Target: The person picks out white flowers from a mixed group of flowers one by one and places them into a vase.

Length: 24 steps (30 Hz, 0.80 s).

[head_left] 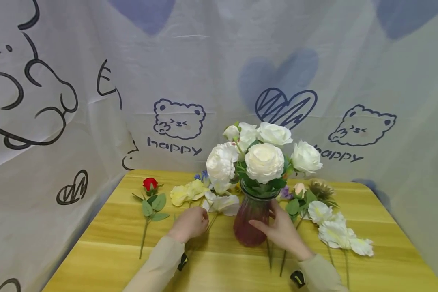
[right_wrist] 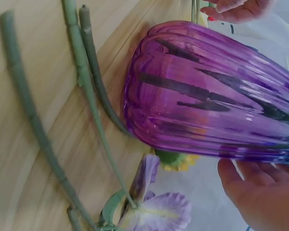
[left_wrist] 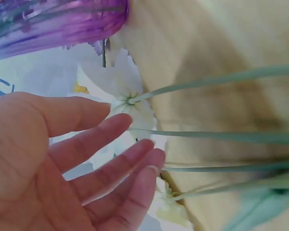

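Note:
A ribbed purple-pink glass vase (head_left: 253,227) holds several white roses (head_left: 264,162) with green leaves. My right hand (head_left: 284,233) grips the vase from its right side, thumb in front and fingers behind. In the right wrist view dark stems show through the glass. My left hand (head_left: 190,222) is left of the vase, beside a white flower (head_left: 224,204) lying on the table. In the left wrist view that hand's loosely bent fingers are near the white bloom (left_wrist: 125,79) and its green stem (left_wrist: 207,81); nothing is visibly pinched between them.
On the wooden table (head_left: 106,243), a red rose (head_left: 150,183) lies at the left and yellow flowers (head_left: 187,192) lie behind my left hand. White flowers (head_left: 336,233), a pale pink rosebud (head_left: 299,189) and a brownish bloom (head_left: 320,190) lie at the right. A printed curtain (head_left: 219,81) hangs behind.

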Available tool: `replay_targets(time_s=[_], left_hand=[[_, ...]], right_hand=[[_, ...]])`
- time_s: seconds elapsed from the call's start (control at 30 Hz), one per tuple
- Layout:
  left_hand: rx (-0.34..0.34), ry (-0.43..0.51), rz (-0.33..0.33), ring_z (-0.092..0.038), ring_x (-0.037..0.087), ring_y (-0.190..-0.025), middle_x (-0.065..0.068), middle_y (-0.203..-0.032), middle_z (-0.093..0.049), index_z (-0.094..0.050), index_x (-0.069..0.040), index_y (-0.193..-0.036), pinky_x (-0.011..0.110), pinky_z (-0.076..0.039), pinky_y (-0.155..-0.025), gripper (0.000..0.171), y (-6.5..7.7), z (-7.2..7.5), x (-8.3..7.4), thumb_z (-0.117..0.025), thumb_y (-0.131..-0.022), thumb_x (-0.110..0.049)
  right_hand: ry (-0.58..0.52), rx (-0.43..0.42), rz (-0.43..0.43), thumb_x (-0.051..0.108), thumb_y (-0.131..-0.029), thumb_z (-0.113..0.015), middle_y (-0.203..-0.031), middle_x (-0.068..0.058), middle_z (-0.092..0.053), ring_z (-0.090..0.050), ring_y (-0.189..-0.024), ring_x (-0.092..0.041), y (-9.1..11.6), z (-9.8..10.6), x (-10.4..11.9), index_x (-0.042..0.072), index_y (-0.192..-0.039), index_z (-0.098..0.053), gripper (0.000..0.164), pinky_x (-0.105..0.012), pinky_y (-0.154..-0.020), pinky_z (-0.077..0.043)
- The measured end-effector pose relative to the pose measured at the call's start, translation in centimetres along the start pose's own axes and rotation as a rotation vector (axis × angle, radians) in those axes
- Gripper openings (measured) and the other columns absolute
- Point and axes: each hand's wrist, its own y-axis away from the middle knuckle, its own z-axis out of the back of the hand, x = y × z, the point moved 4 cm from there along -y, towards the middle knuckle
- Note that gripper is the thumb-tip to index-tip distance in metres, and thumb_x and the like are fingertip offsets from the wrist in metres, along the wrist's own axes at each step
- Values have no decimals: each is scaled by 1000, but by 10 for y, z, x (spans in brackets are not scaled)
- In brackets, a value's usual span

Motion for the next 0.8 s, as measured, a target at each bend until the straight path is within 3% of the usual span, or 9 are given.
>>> replay_targets(time_s=[0.1, 0.17, 0.33, 0.43, 0.57, 0.8], left_hand=[[45, -12, 32, -62, 25, -81, 8, -90, -67, -69, -6, -89, 40, -54, -73, 13, -11, 2, -1, -58, -85, -10], [88, -4, 61, -61, 22, -75, 6, -84, -67, -68, -6, -83, 39, -54, -70, 12, -17, 1, 0, -57, -85, -10], [136, -7, 86, -46, 15, -54, 1, -60, -56, -61, -7, -62, 29, -44, -51, 22, -29, -4, 5, -58, -84, -7], [110, -18, 69, -43, 14, -51, 0, -56, -52, -56, -10, -57, 27, -38, -47, 27, -33, -7, 7, -57, -84, -6], [37, -20, 15, -49, 14, -55, 0, -61, -57, -61, -10, -60, 29, -45, -52, 23, -38, -9, 9, -58, -83, -5], [-58, 115, -45, -61, 20, -67, 10, -75, -68, -72, 0, -76, 32, -54, -60, 15, -39, -6, 10, -59, -79, 6]], right_hand=[[-7, 4, 14, 34, -78, -77, -128, -8, -52, -51, -117, -28, 2, 3, 1, 15, -135, -40, 71, -45, -92, -50], [-8, -2, 22, 33, -78, -77, -128, -9, -53, -51, -117, -29, 4, 4, 2, 13, -135, -41, 71, -44, -93, -50], [-14, -19, 57, 20, -79, -77, -128, -14, -53, -52, -117, -33, 8, 5, 15, 8, -134, -43, 66, -44, -93, -49], [-22, -18, 78, 9, -80, -75, -128, -19, -53, -52, -116, -36, 10, 8, 29, 3, -134, -42, 64, -47, -92, -49], [-11, -24, 82, 1, -79, -73, -126, -22, -53, -52, -115, -39, 12, 10, 40, -2, -132, -42, 61, -49, -90, -50], [24, -90, 34, 19, -77, -78, -119, -13, -57, -56, -109, -31, 12, 5, 22, 7, -127, -47, 59, -42, -84, -54]])
